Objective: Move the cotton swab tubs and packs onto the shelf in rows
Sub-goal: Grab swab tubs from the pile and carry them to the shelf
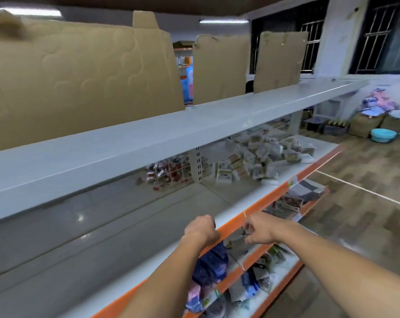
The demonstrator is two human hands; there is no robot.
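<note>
A jumbled pile of cotton swab packs lies far along the middle shelf, to the right of the upright post. No pack is in either hand. My left hand is at the shelf's orange front edge strip, with its fingers curled over the strip. My right hand is just right of it and a little below the strip. Its fingers are curled, and a small dark thing shows at the fingertips; I cannot tell whether they pinch it.
The white top shelf overhangs the middle shelf, with cardboard sheets standing on it. Red packets sit behind a wire grid. Lower shelves hold mixed goods. Boxes and a blue basin stand on the floor far right.
</note>
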